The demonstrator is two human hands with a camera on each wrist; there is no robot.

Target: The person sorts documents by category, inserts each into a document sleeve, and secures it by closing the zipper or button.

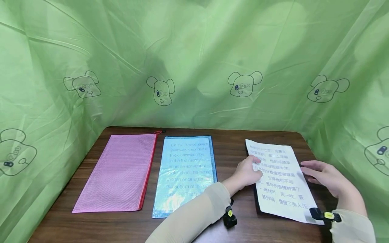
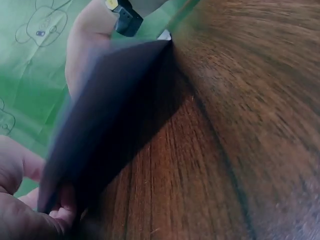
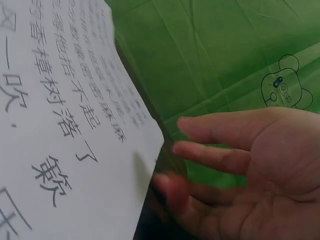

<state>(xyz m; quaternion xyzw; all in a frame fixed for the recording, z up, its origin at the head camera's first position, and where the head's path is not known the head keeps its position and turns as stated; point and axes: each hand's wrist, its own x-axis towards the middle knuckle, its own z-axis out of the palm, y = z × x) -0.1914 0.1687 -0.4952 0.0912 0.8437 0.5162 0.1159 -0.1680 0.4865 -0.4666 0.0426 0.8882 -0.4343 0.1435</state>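
Note:
A white sheet of paper (image 1: 281, 182), printed with lines of Chinese characters, is at the right of the table, its left edge raised off the wood. My left hand (image 1: 247, 171) pinches that left edge, thumb on top and fingers curled beneath. From the left wrist view, the sheet's underside (image 2: 110, 100) looks dark and slants up over the tabletop. Beside the sheet's right edge is my right hand (image 1: 326, 175), fingers spread and loosely bent. In the right wrist view its blurred fingertips (image 3: 172, 192) are right at the paper's edge.
Left of the sheet lies a blue mesh pouch (image 1: 185, 179) with a page of English text showing through. Farther left is a pink mesh zip pouch (image 1: 118, 172) with a red zipper edge. Green cloth (image 1: 194, 50) with bear outlines hangs around the brown wooden table (image 1: 57, 221).

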